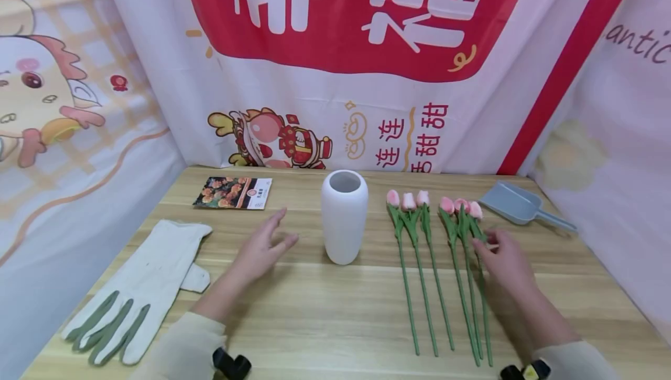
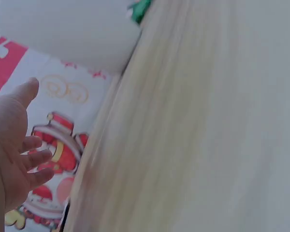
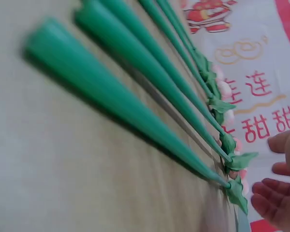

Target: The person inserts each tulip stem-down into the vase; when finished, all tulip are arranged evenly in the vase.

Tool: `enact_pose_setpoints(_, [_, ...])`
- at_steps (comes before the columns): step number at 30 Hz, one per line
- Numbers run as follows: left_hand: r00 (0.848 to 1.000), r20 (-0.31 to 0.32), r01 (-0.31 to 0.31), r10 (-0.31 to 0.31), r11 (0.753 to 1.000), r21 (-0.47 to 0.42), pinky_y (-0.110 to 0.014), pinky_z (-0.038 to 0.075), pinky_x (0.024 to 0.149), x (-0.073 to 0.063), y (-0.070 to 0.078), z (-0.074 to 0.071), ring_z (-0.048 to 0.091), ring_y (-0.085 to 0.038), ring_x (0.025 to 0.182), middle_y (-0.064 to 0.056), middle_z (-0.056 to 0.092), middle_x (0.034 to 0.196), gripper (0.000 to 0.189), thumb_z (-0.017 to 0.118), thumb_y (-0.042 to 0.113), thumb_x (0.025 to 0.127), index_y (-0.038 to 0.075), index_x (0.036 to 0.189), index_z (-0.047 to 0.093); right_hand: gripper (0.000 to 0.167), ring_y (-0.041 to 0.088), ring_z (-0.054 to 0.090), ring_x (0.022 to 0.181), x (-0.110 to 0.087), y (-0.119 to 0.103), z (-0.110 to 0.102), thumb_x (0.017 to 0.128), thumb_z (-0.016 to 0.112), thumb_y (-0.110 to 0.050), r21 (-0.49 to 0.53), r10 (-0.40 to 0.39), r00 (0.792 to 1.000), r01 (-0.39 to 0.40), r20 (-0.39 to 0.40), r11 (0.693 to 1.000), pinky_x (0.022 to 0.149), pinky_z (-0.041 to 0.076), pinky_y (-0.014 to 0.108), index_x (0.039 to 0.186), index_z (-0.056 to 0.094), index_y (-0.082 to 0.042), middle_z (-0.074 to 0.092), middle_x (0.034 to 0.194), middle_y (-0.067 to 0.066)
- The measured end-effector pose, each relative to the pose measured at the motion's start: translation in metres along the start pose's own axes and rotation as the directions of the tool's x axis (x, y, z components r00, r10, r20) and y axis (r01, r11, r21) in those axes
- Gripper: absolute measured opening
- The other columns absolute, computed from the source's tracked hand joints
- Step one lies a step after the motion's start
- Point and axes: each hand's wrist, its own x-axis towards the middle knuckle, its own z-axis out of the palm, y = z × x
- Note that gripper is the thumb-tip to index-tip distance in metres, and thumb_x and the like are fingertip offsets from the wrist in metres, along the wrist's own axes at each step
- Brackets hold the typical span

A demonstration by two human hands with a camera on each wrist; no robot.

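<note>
Your right hand, the nearer one, its fingers loosely bent and seemingly gripping nothing, has the closest pink tulip just beside its fingertips, blossom ahead-left of them, stem running back toward you.

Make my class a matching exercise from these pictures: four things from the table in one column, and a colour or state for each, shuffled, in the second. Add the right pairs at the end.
Column one
1. Vase
2. Tulips
3. Dustpan
4. Packet

Column two
A. Flat, printed with orange flowers
B. Grey-blue, with a handle
C. White, standing upright
D. Pink-headed, lying in two groups of three

Right pairs: 1-C, 2-D, 3-B, 4-A
</note>
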Motion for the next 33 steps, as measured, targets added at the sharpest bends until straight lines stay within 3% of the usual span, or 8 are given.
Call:
enact_pose_setpoints(4, [0.999,0.013,0.053,-0.051,0.962,-0.267,-0.052,0.039,0.113,-0.001,0.014,0.022,0.046,-0.037,0.136,-0.014,0.039,0.155,0.086,0.068,0.049,0.088,0.012,0.154,0.028,0.061,0.033,0.064,0.095,-0.011,0.011,-0.003,0.100,0.052,-0.040,0.088,0.088,0.995,-0.092,0.046,0.992,0.075,0.054,0.040,0.136,0.045,0.008,0.061,0.116,0.029])
enact_pose_setpoints(8, [0.995,0.052,0.099,-0.085,0.909,-0.405,-0.050,0.042,0.111,0.001,0.020,0.041,0.051,-0.038,0.132,-0.018,0.043,0.151,0.087,0.077,0.030,0.085,0.009,0.154,0.029,0.063,0.017,0.065,0.078,-0.019,0.020,-0.001,0.098,0.056,-0.038,0.151,0.166,0.976,-0.186,0.138,0.971,0.063,0.055,0.029,0.137,0.044,0.010,0.065,0.109,0.027])
enact_pose_setpoints(12, [0.995,0.070,0.096,-0.073,0.896,-0.435,-0.048,0.043,0.110,0.002,0.024,0.056,0.053,-0.039,0.129,-0.021,0.045,0.149,0.089,0.081,0.021,0.081,0.005,0.153,0.030,0.068,0.021,0.065,0.085,-0.024,0.025,-0.001,0.095,0.060,-0.044,0.136,0.207,0.959,-0.235,0.194,0.963,0.064,0.054,0.027,0.136,0.047,0.008,0.064,0.113,0.027])
enact_pose_setpoints(17, [0.997,0.040,0.073,-0.062,0.900,-0.430,-0.047,0.045,0.108,0.000,0.028,0.066,0.057,-0.037,0.125,-0.020,0.051,0.144,0.083,0.081,0.019,0.080,0.004,0.149,0.038,0.071,0.033,0.061,0.102,-0.026,0.027,0.001,0.089,0.065,-0.051,0.067,0.207,0.959,-0.224,0.194,0.972,0.071,0.048,0.029,0.132,0.054,0.004,0.063,0.117,0.027])
enact_pose_setpoints(22, [0.999,0.004,0.043,-0.045,0.908,-0.417,-0.046,0.048,0.106,-0.003,0.030,0.074,0.061,-0.035,0.121,-0.019,0.056,0.139,0.073,0.080,0.018,0.081,0.005,0.144,0.046,0.066,0.041,0.061,0.106,-0.028,0.027,0.004,0.090,0.066,-0.047,0.029,0.190,0.965,-0.198,0.182,0.980,0.082,0.051,0.044,0.131,0.057,0.004,0.063,0.120,0.029])
enact_pose_setpoints(27, [0.999,-0.032,0.008,-0.025,0.894,-0.447,-0.044,0.051,0.102,-0.004,0.029,0.081,0.064,-0.032,0.116,-0.016,0.062,0.133,0.067,0.080,0.015,0.081,0.006,0.141,0.050,0.062,0.047,0.058,0.111,-0.028,0.025,0.005,0.091,0.066,-0.043,0.016,0.170,0.971,-0.175,0.168,0.984,0.089,0.050,0.053,0.129,0.058,0.005,0.065,0.120,0.028])
enact_pose_setpoints(30, [0.998,-0.054,0.006,-0.034,0.889,-0.457,-0.043,0.052,0.102,-0.003,0.031,0.084,0.065,-0.031,0.115,-0.017,0.064,0.129,0.066,0.080,0.014,0.081,0.005,0.139,0.051,0.057,0.039,0.064,0.101,-0.029,0.023,0.006,0.091,0.067,-0.038,0.032,0.177,0.972,-0.184,0.156,0.982,0.082,0.053,0.044,0.128,0.060,0.004,0.069,0.113,0.024])
enact_pose_setpoints(33, [0.996,-0.074,0.016,-0.056,0.889,-0.457,-0.043,0.052,0.101,-0.002,0.032,0.086,0.065,-0.032,0.114,-0.017,0.066,0.125,0.064,0.080,0.013,0.081,0.003,0.138,0.052,0.053,0.022,0.065,0.082,-0.029,0.022,0.007,0.090,0.067,-0.033,0.056,0.185,0.972,-0.194,0.142,0.979,0.069,0.051,0.030,0.127,0.060,0.005,0.073,0.097,0.015])
